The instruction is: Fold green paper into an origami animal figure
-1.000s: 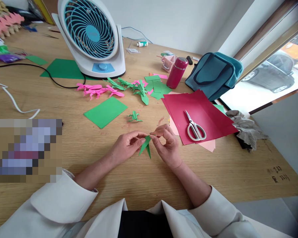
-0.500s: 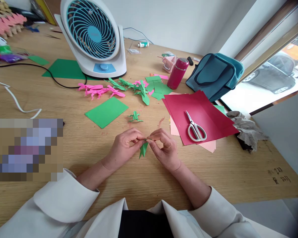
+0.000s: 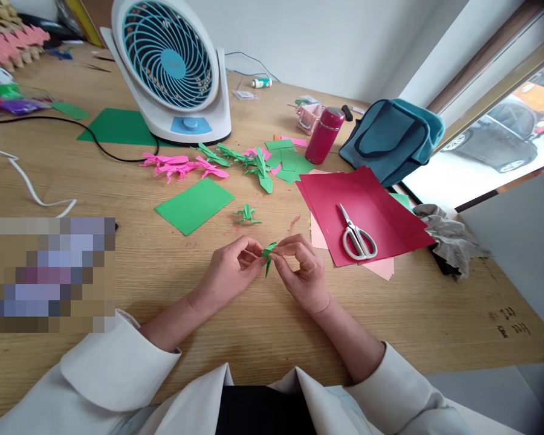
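Between my fingertips, above the wooden table, is a small folded piece of green paper [image 3: 268, 249] with a narrow point hanging down. My left hand [image 3: 233, 266] pinches it from the left side. From the right, my right hand [image 3: 301, 270] pinches it between thumb and fingers. Part of the paper is hidden by the fingers. Just beyond my hands stands a small green origami frog [image 3: 247, 213]. Farther back lie several pink origami figures [image 3: 181, 165] and several green origami figures [image 3: 260, 171].
A stack of green paper [image 3: 194, 205] lies left of the frog. White-handled scissors [image 3: 358, 235] rest on red paper sheets [image 3: 390, 211] at right. Behind stand a fan [image 3: 190, 124], a red bottle [image 3: 325, 136] and a teal bag [image 3: 392, 142]. A blurred-out patch covers the left.
The green paper has been turned in my fingers: its forked end hung down before, and now a slimmer point hangs with a part rising above the fingertips. Both hands stay nearly in place.
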`<state>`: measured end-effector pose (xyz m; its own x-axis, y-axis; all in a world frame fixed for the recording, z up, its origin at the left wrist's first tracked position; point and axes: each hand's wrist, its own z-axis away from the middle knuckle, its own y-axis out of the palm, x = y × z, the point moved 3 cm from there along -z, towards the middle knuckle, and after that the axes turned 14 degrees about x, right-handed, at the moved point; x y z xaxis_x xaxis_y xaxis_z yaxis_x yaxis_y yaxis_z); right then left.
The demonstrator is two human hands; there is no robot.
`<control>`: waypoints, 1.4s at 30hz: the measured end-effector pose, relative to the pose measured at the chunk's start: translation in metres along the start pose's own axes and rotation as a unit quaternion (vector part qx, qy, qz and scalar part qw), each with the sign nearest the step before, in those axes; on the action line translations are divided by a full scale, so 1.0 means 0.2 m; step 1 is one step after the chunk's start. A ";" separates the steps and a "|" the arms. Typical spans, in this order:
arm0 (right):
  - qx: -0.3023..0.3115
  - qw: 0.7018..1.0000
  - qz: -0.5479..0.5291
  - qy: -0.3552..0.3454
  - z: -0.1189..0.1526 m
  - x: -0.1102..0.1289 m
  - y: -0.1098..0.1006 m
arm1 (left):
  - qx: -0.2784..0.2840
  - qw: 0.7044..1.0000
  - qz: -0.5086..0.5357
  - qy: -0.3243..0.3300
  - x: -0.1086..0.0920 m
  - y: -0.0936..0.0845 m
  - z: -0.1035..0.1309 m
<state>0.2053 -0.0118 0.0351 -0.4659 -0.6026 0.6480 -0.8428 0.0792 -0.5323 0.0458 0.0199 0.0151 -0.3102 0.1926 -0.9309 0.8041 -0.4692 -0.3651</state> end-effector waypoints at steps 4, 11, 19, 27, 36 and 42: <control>0.008 1.000 0.011 -0.022 0.01 0.02 0.01 | -0.007 1.000 0.016 -0.007 0.01 0.01 0.00; 0.052 0.996 0.027 -0.061 0.02 0.02 0.03 | -0.009 0.999 0.043 -0.007 0.00 0.00 0.01; 0.110 0.988 0.071 -0.083 0.03 0.04 0.05 | -0.002 0.997 0.077 0.000 0.01 -0.02 -0.02; 0.149 0.973 0.153 -0.088 0.03 0.05 0.06 | 0.024 0.988 0.149 -0.018 -0.02 -0.03 -0.02; 0.146 0.975 0.126 -0.109 0.02 0.07 0.04 | -0.002 0.996 0.094 0.005 0.04 -0.05 -0.04; 0.017 0.997 -0.005 0.078 0.00 -0.05 -0.01 | -0.014 0.997 0.077 0.011 -0.01 -0.05 -0.02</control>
<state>0.2120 -0.0062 0.0309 -0.4961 -0.4724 0.7285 -0.8390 0.0447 -0.5424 0.0405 0.0284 0.0207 -0.1706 0.1390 -0.9755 0.8555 -0.4704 -0.2166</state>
